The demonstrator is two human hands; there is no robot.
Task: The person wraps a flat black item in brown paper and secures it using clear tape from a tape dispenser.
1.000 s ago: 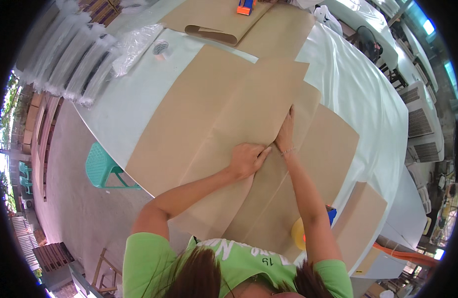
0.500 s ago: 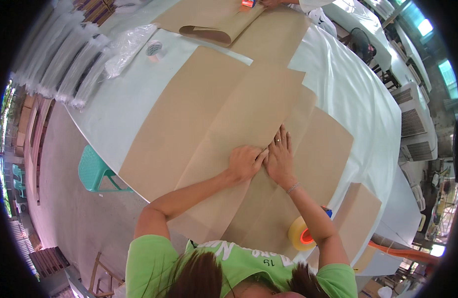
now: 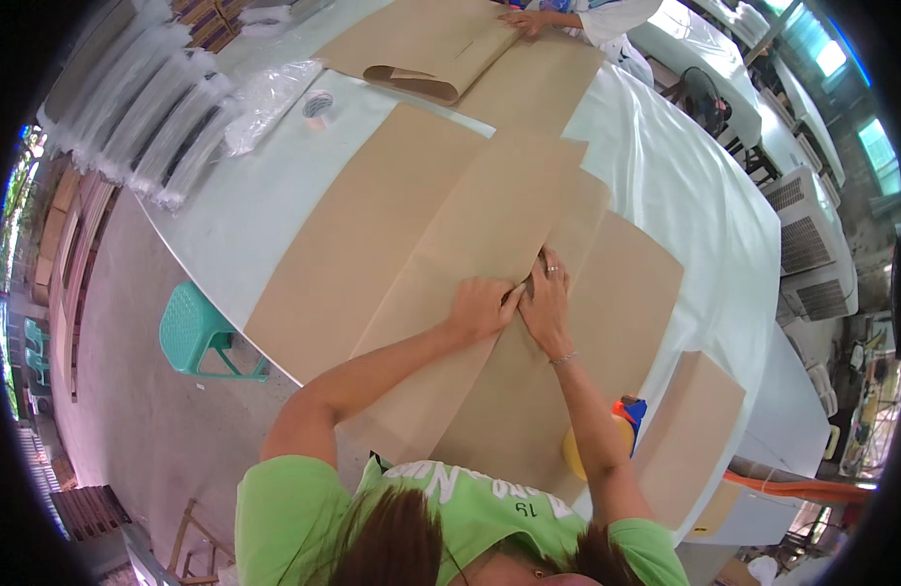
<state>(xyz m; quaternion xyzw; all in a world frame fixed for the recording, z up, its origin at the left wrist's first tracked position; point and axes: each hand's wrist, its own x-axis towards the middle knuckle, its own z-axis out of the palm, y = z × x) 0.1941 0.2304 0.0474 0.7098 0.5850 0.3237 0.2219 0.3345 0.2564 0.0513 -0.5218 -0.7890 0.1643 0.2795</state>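
A large sheet of brown paper (image 3: 470, 215) lies partly folded on the table before me, with creases running along its length. My left hand (image 3: 481, 309) is closed on the raised edge of the fold. Right beside it, my right hand (image 3: 546, 305) has its fingers bent over the same edge, thumb close to the left thumb; its hold is partly hidden. Another layer of brown paper (image 3: 621, 293) spreads under and to the right of my hands. Beneath my right forearm sits a yellow tape roll (image 3: 579, 454) with a blue and orange dispenser (image 3: 631, 410).
Across the white-covered table (image 3: 655, 166), a co-worker's hand (image 3: 530, 21) rests by another curled brown sheet (image 3: 411, 59). A tape roll (image 3: 318, 104) and plastic-wrapped stacks (image 3: 167, 117) lie at the far left. A green stool (image 3: 191, 327) stands by the left edge; a brown piece (image 3: 694, 430) lies right.
My right hand's fingers, stretched flat before, are now bent at the paper edge. The view has shifted slightly, and more of the tape dispenser shows. The co-worker's hand is more visible.
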